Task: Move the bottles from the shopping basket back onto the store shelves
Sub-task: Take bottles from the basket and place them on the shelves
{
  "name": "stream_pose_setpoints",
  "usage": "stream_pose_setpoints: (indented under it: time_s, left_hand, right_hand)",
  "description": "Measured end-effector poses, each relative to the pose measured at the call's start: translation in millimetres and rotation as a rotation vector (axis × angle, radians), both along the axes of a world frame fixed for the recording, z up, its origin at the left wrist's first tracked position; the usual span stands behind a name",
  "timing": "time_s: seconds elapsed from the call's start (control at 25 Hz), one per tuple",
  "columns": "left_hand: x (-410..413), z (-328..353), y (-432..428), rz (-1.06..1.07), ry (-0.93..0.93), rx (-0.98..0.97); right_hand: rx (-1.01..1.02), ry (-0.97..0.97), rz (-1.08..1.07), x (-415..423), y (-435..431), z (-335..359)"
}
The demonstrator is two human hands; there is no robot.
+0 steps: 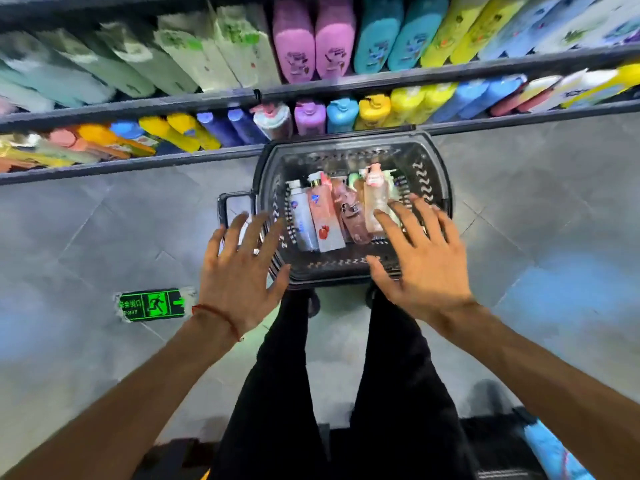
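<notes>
Shopping basket point(429, 161), frame centre: several pump bottles point(325, 216) inside. Left hand point(239, 275) and right hand point(422, 261): spread, empty, above rim. Risk: crowded bottles may topple when one is lifted.

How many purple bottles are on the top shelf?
2, side by side in the middle of the top shelf: the left purple bottle and the right purple bottle. More may sit hidden behind.

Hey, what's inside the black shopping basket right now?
The basket holds several bottles lying side by side: a white one, a pink strawberry one, and clear pinkish pump bottles. The right hand covers whatever lies at the right side.
</notes>
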State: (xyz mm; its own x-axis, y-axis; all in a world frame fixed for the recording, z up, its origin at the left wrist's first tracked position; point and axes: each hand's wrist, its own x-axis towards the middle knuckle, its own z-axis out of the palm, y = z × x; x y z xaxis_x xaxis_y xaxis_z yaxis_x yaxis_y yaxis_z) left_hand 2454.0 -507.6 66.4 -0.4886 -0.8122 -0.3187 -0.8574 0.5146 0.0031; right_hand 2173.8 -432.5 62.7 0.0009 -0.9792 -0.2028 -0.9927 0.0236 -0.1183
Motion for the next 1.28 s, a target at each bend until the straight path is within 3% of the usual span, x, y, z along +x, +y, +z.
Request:
stream_pose_setpoints:
  time_s: [0.16,0.4,0.76,0.96,1.08,1.28]
  left_hand:
    - [26,-70,-21,-0.135,-0.013,0.046]
    - [37,-160,-39,-0.084,0.058,0.039]
    - [57,-234,-34,-0.107,0.059,0.063]
    - [62,-247,-32,-0.110,0.098,0.050]
    - [62,-250,-31,-0.104,0.097,0.060]
    - [60,-248,-24,-0.090,0.071,0.087]
  right_hand:
    - [0.013,-0.018,-0.037,29,-14,-69]
    - [0.096,-0.172,-0.146,48,-39,-181]
    - [0.673,-0.501,-0.455,83,-75,-371]
    - [0.689,-0.684,-0.717,84,-76,-391]
    - [0.667,-0.600,-0.685,82,-70,-395]
    - [0.640,-0.627,-0.655,83,-64,-385]
